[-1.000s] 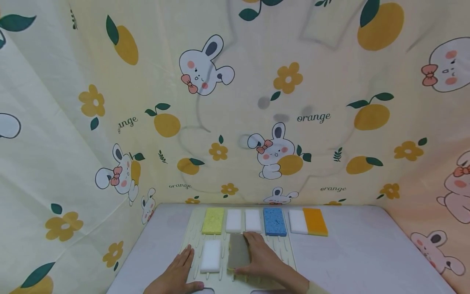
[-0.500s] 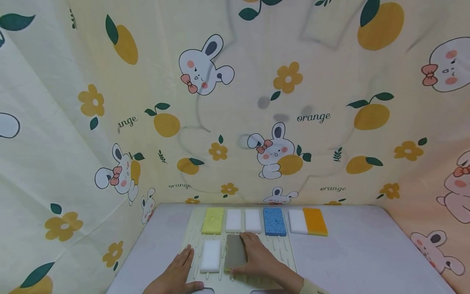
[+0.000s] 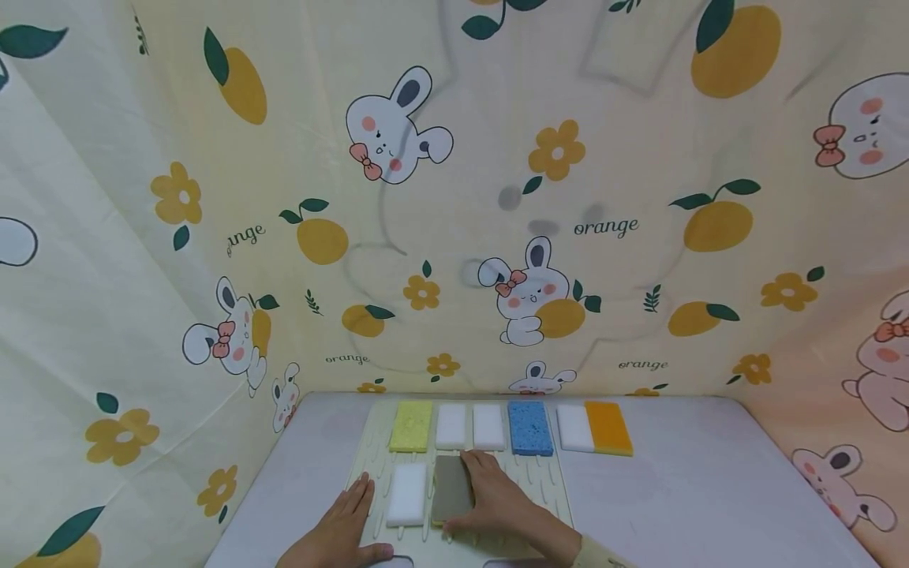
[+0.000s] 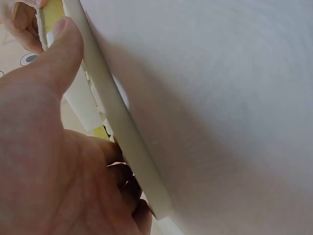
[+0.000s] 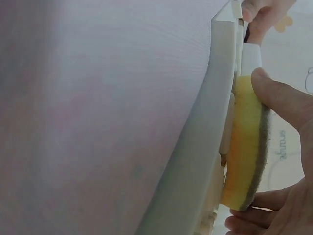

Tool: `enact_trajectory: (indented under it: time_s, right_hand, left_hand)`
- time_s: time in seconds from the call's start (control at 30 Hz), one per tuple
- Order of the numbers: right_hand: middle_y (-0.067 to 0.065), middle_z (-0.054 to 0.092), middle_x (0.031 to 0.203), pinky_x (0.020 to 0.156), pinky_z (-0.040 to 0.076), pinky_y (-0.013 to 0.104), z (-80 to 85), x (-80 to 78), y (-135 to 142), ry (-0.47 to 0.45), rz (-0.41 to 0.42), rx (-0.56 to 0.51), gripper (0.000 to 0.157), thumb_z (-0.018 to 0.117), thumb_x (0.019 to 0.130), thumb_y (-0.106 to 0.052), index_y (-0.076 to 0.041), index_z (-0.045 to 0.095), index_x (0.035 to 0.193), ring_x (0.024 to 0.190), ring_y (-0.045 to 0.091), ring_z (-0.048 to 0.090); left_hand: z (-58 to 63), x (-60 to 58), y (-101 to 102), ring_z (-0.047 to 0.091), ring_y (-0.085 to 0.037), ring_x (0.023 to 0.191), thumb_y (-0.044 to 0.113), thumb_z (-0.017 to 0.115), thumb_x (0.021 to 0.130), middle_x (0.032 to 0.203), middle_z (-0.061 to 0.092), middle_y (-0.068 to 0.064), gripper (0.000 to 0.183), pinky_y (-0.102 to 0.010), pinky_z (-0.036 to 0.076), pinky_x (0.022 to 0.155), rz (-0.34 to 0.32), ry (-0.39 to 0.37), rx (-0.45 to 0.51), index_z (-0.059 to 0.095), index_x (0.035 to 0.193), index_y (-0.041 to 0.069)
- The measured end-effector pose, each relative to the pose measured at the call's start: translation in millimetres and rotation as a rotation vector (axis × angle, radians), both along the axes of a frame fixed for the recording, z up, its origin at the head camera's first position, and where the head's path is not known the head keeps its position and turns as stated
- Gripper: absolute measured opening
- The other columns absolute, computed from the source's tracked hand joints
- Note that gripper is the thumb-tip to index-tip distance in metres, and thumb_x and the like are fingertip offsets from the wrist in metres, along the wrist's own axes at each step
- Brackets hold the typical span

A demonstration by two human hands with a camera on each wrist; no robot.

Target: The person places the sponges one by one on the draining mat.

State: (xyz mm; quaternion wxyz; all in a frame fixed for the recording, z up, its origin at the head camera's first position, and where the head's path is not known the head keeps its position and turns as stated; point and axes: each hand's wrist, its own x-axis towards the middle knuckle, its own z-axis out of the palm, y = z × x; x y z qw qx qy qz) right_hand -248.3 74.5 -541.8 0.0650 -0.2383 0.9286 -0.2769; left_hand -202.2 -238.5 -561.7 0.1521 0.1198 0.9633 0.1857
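My right hand (image 3: 500, 501) holds a yellow sponge with a grey scouring side (image 3: 451, 493) between thumb and fingers. The grey side faces up, and the right wrist view shows the yellow foam (image 5: 247, 132) against the pale ridged tray (image 5: 203, 142). Just left of it on the tray lies a white sponge (image 3: 407, 495). My left hand (image 3: 339, 525) rests on the tray's left edge, fingers straight and thumb spread towards the front. In the left wrist view the left palm (image 4: 63, 161) is beside the tray's rim (image 4: 122, 132).
Along the tray's back row lie a yellow sponge (image 3: 410, 427), two white sponges (image 3: 450, 427) and a blue sponge (image 3: 530, 428). Right of the tray, a white sponge (image 3: 574, 428) and an orange one (image 3: 608, 428) lie side by side on the table (image 3: 682, 489). A printed curtain (image 3: 454, 197) surrounds the table.
My right hand has shifted the grey-sided sponge slightly left, closer to the white sponge in the front row. The left hand stays where it was.
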Motion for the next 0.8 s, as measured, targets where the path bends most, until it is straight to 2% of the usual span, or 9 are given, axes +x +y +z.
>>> enact_trajectory:
  time_s: [0.33,0.63,0.8]
  right_hand:
    - [0.017,0.045,0.159,0.102,0.055,0.052,4.4,0.4,0.7,-0.056,0.004,-0.003,0.127,0.093,0.072,-0.070,-0.002,0.036,0.164,0.127,0.027,0.053]
    - [0.016,0.042,0.162,0.104,0.055,0.051,0.6,-3.7,-0.3,-0.091,0.000,-0.007,0.129,0.092,0.072,-0.071,-0.004,0.033,0.166,0.125,0.024,0.054]
    - [0.020,0.037,0.166,0.111,0.051,0.056,-1.5,-2.8,-0.9,-0.116,-0.006,-0.027,0.132,0.093,0.072,-0.069,-0.003,0.030,0.167,0.134,0.029,0.051]
  left_hand:
    - [0.8,1.5,-0.9,0.019,-0.048,0.161,0.066,0.078,0.089,0.174,0.018,-0.030,0.121,-0.068,0.018,0.128,-0.019,0.017,0.030,0.025,0.164,-0.012]
    - [4.2,0.8,0.2,0.019,-0.046,0.162,0.068,0.077,0.088,0.175,0.018,-0.028,0.121,-0.067,0.018,0.129,-0.004,-0.007,0.016,0.026,0.165,-0.010]
    - [6.7,3.0,1.5,0.019,-0.048,0.161,0.062,0.079,0.090,0.174,0.019,-0.031,0.117,-0.068,0.018,0.128,-0.025,0.013,0.030,0.026,0.163,-0.013]
